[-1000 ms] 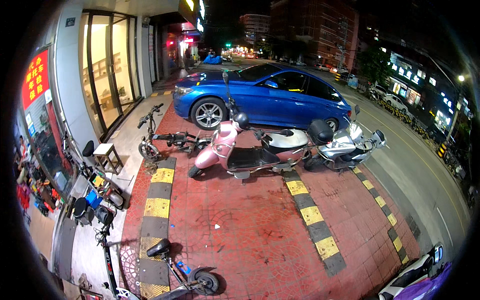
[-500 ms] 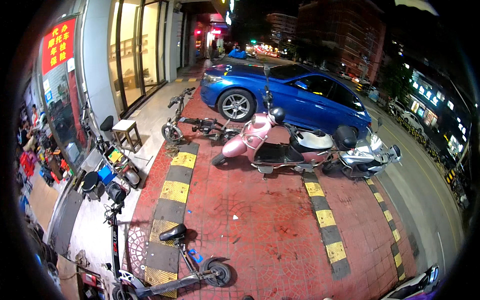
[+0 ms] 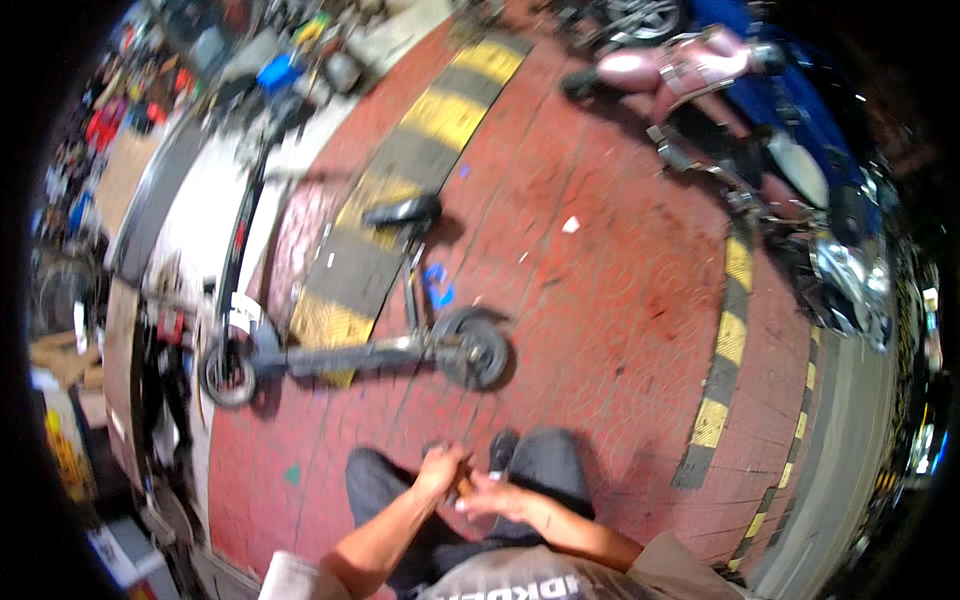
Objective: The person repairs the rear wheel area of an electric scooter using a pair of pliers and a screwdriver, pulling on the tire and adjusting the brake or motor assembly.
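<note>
My left hand (image 3: 442, 468) and my right hand (image 3: 490, 494) come together at the lower middle, over my dark-trousered legs. Their fingers are bent around a small orange-brown thing (image 3: 462, 486), too blurred to name. Just ahead stands a black kick scooter (image 3: 360, 358), its stem (image 3: 243, 229) rising at the left and its dark seat (image 3: 403, 213) above the deck. A small blue object (image 3: 436, 287) is by the seat post.
Red paving (image 3: 600, 300) has yellow-and-black ramp strips (image 3: 729, 340). A pink moped (image 3: 628, 72), a silver scooter (image 3: 845, 285) and a blue car (image 3: 808, 118) stand upper right. Cluttered shop goods (image 3: 105, 120) line the left; a road (image 3: 840, 430) runs along the right.
The view has swung sharply down toward the paving and my body, bringing my hands, forearms and legs into sight. The parked vehicles now lie toward the top and right.
</note>
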Demonstrator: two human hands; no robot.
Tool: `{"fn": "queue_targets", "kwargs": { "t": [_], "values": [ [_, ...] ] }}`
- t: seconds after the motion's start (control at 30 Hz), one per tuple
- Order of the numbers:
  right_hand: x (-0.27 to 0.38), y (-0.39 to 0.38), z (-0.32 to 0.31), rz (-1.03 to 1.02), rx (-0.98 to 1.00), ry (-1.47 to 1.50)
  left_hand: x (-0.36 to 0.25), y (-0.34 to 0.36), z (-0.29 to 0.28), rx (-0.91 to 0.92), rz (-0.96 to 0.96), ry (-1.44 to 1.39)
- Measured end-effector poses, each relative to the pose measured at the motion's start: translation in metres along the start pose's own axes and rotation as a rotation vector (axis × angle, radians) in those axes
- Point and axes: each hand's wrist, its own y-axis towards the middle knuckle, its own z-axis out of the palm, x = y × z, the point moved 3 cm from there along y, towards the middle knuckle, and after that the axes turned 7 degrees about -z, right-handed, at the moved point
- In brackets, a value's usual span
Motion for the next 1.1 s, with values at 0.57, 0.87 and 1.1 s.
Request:
{"fn": "queue_targets", "kwargs": {
  "t": [0.57,0.87,1.1],
  "values": [
    [-0.057,0.196,-0.248,-0.501,-0.633,0.025,-0.040,0.244,-0.112,-0.379,0.596,0.582],
    [-0.072,0.207,-0.295,-0.205,-0.719,0.069,-0.159,0.218,-0.154,-0.986,1.121,1.061],
    [-0.072,0.216,-0.299,-0.116,-0.651,-0.003,-0.188,0.249,-0.164,-0.945,1.065,0.877]
  ]
}}
